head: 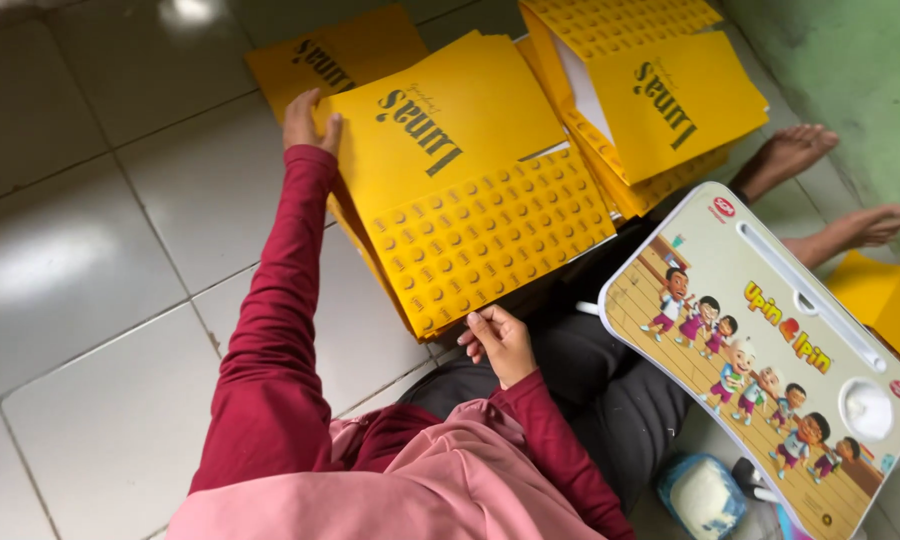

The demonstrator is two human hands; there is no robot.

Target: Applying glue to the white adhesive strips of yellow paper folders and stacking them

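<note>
A stack of flat yellow cardboard box sheets (pixel 470 190), dark lettering on one half and a coin-like pattern on the other, lies on the white tiled floor in front of me. My left hand (pixel 308 120), in a dark red sleeve, grips the far left corner of the top sheet. My right hand (pixel 500 342) has its fingers curled at the stack's near edge, which is lifted slightly off the floor. A pink garment covers my chest at the bottom of the view.
A second pile of yellow sheets (pixel 660 100) lies at the upper right, with more sheets behind (pixel 330 55) and at the right edge (pixel 890 300). A small lap table with cartoon children (pixel 770 360) rests over my legs. My bare feet (pixel 795 150) point toward a green wall (pixel 850 70). A plastic bag (pixel 705 495) sits below.
</note>
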